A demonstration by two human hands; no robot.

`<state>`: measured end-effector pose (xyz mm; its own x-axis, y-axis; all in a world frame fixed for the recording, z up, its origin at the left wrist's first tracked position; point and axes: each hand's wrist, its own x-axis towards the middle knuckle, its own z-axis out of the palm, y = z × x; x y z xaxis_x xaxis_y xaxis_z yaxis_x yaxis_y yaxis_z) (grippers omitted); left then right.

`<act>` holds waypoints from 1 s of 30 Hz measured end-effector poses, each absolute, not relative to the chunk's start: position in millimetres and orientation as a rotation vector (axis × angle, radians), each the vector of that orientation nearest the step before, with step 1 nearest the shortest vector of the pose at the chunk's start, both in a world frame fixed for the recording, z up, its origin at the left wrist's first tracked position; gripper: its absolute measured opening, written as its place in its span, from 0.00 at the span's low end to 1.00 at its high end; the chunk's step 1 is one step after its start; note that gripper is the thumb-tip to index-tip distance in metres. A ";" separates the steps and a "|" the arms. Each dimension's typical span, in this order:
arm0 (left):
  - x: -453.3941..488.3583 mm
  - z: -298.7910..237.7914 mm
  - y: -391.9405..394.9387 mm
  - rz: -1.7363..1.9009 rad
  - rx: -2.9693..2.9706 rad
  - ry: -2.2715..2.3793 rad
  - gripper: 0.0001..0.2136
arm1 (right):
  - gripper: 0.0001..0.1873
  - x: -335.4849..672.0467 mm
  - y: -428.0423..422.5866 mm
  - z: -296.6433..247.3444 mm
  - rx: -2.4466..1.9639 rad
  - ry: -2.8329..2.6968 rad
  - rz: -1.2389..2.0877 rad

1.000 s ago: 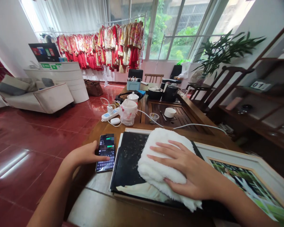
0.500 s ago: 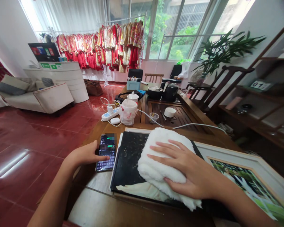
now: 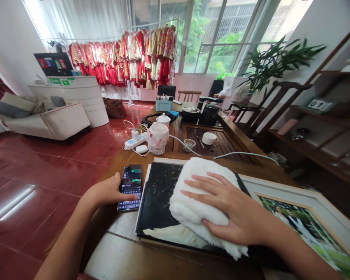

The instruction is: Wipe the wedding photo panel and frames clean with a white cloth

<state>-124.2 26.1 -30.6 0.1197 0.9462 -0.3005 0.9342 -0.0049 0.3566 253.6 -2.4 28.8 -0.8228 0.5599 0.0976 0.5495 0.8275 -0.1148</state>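
Observation:
My right hand (image 3: 230, 208) lies flat, fingers spread, on a folded white fluffy towel (image 3: 192, 194). The towel rests on a dark glossy picture panel (image 3: 160, 194) lying on the wooden table. My left hand (image 3: 105, 190) holds the left edge of a smartphone (image 3: 130, 186) with a lit screen, its thumb stretched across the on-screen keyboard. The phone lies on the table just left of the dark panel.
A white-framed photograph (image 3: 306, 210) lies at the right. Beyond are a white teapot (image 3: 159, 136), a power strip (image 3: 135, 140) with cables, a small bowl (image 3: 209, 138) and kettles on a wooden tea tray (image 3: 221, 144). Shelves stand right; red tiled floor (image 3: 32, 175) left.
My left thumb has slid slightly right and down across the phone's keyboard. My right hand and the towel have not moved.

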 end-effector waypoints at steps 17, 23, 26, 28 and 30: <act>-126.1 -22.5 22.5 0.117 1.895 1.746 0.31 | 0.40 253.6 -2.2 28.2 -0.904 -2.894 0.131; -137.6 -22.6 22.7 0.116 1.890 1.637 0.28 | 0.39 254.0 -2.4 27.5 -0.884 -2.869 0.158; -142.3 -26.7 24.3 0.107 1.905 1.628 0.28 | 0.39 253.8 -2.5 27.2 -0.876 -2.854 0.160; -143.8 -28.2 25.0 0.097 1.918 1.621 0.28 | 0.40 253.8 -2.5 27.3 -0.870 -2.855 0.163; -143.7 -28.1 25.2 0.093 1.924 1.616 0.28 | 0.40 253.9 -2.6 27.6 -0.872 -2.861 0.163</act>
<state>-143.7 25.2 -28.1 0.2498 0.9118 -0.3260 0.8686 -0.0622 0.4916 253.9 -2.6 27.6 -0.8207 0.5612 0.1075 0.5453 0.8254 -0.1460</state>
